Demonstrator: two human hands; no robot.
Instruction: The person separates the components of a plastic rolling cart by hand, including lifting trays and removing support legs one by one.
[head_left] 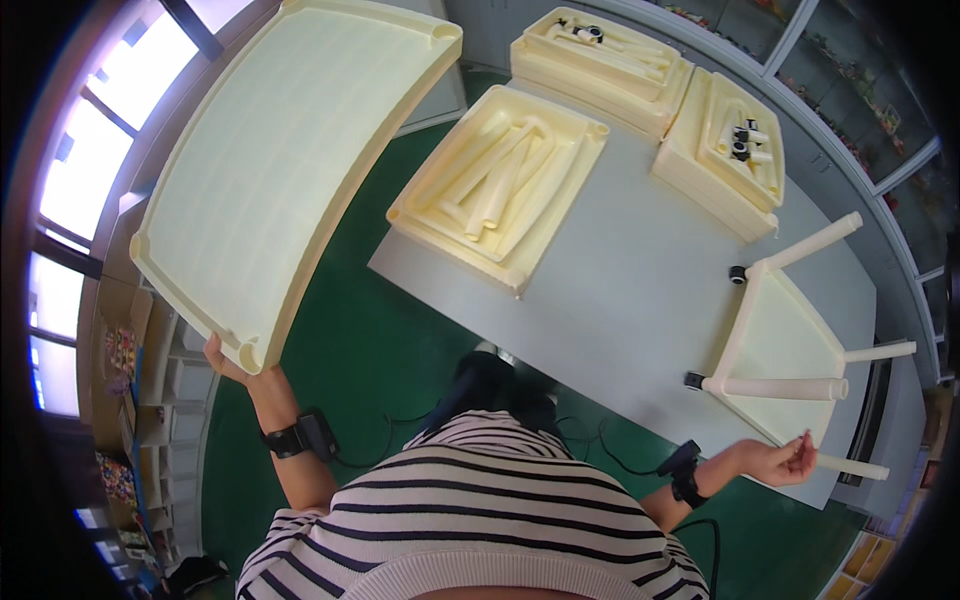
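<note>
My left hand (pixel 232 362) grips the near corner of a large cream plastic shelf panel (pixel 255 150), which is raised and tilted at the left, beside the table. At the right end of the table, a cream shelf piece (pixel 785 345) rests with tube legs sticking out to the right and black casters (pixel 693 381) on its left side. My right hand (pixel 780 462) is beside that piece's near corner, next to a tube leg (pixel 855 467). Its fingers are curled closed; whatever they hold, if anything, is hidden. Each wrist wears a black strapped device.
On the grey table (pixel 610 290) sits a cream tray (pixel 560 215) of loose tubes. Stacked trays (pixel 600 85) and another stack (pixel 705 190) at the back hold tubes and black casters. Glass cabinets stand behind; cables hang near my waist over the green floor (pixel 330 340).
</note>
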